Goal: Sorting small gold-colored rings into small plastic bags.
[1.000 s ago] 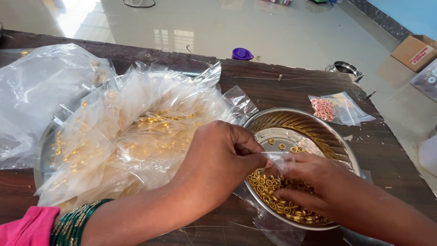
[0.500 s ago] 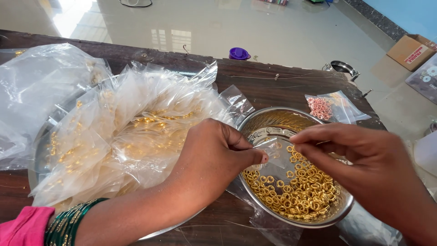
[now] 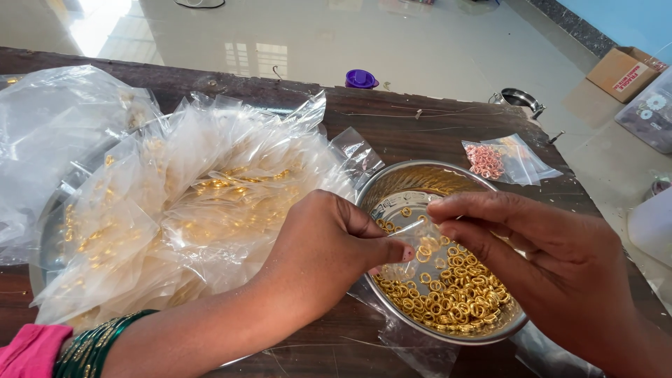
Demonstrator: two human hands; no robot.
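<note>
My left hand and my right hand both pinch a small clear plastic pouch with a few gold rings in it, held over a round steel bowl. The bowl holds several loose gold rings. My left wrist wears green bangles and a pink sleeve. To the left, a large steel plate carries a heap of filled clear pouches with gold rings inside.
A dark wooden table carries everything. A small pouch of pink rings lies at the back right. Crumpled clear plastic sits at the far left. Beyond the table: a purple lid, a steel pot, a cardboard box.
My right hand rose from inside the bowl and now pinches the pouch's edge. The camera shifted slightly, and more of the rings in the bowl show.
</note>
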